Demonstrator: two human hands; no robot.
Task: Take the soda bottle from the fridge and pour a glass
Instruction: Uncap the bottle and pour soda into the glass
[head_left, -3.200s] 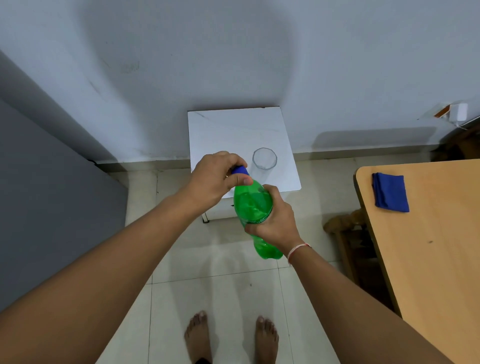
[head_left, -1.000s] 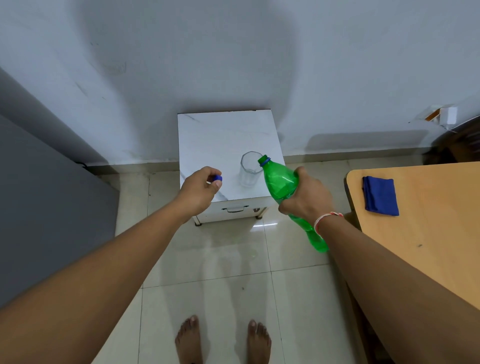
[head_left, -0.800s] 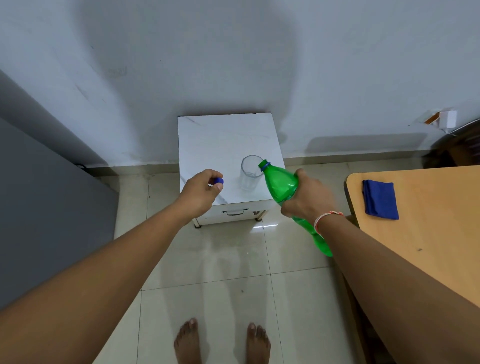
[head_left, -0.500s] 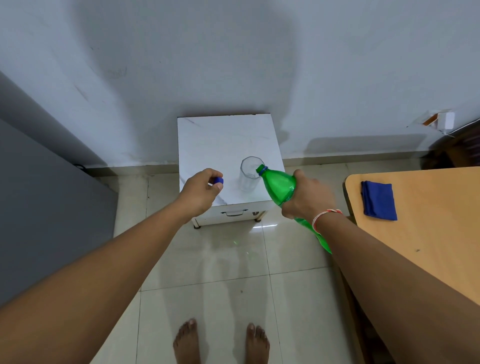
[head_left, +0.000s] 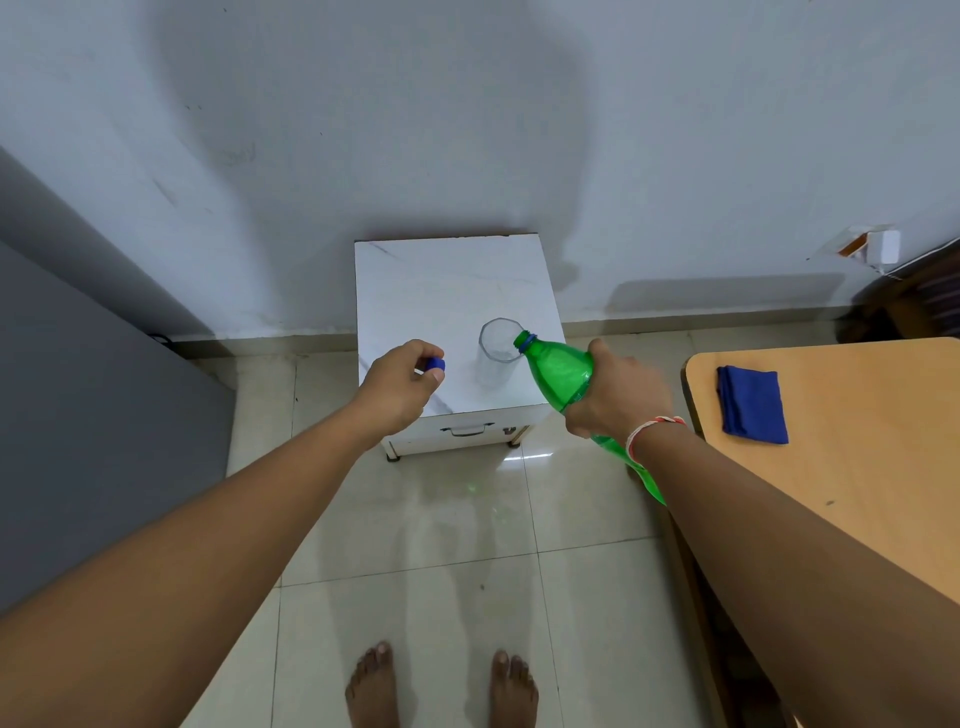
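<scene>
Hidden/unclear: lower part of the soda bottle (head_left: 563, 375) is covered by the right hand (head_left: 615, 397) and forearm; only a green sliver of its base shows below the wrist. Cannot tell whether liquid is leaving the mouth, nor the fill level in the glass (head_left: 497, 349); the glass is clear and reads faint against the white worktop (head_left: 441, 291). The blue cap (head_left: 435, 365) is half buried in the fingers of the left hand (head_left: 399, 387). Wooden table (head_left: 852, 447) cut off by the right frame edge; grey panel at left also cut off.

Hand pose: right hand closed around the bottle's upper body, arm extended forward, bottle tilted with its open mouth at the rim of the glass, neck pointing up-left. A thread band sits on the right wrist. Left hand closed, pinching the cap between thumb and fingers, held above the worktop's front-left part, apart from the glass.

Position: glass stands upright on the front-right part of the worktop. Blue cloth (head_left: 752, 404) lies folded on the wooden table.

Writing: no label or text legible on the bottle.
</scene>
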